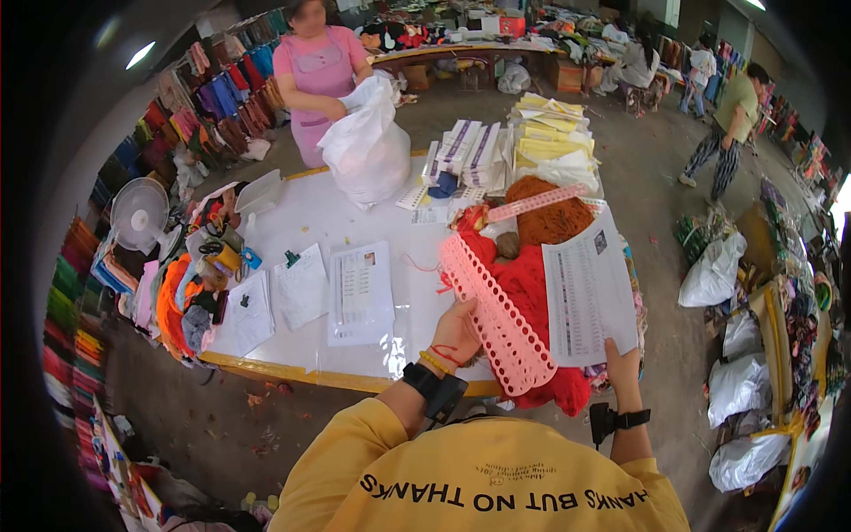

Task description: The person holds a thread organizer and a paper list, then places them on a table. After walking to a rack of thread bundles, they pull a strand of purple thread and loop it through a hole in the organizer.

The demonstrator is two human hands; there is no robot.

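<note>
My left hand [456, 333] is closed on the edge of a long pink card [498, 310] with rows of punched round holes. The card slants over a heap of red yarn [529, 284]. My right hand [622, 362] grips the lower edge of a white printed sheet [585, 293], held to the right of the red yarn. Beyond the sheet lies a pile of rust-brown yarn [554, 222], with a second, narrower pink punched strip [532, 204] across it. Both hands are over the near right part of the white table [301, 204].
Papers [361, 293] and a clipped sheet [301, 279] lie left of my hands. Farther back are white card stacks [465, 151] and yellow paper bundles [554, 129]. A person in pink [312, 89] handles a white sack [368, 146] across the table. A fan [140, 213] stands at left.
</note>
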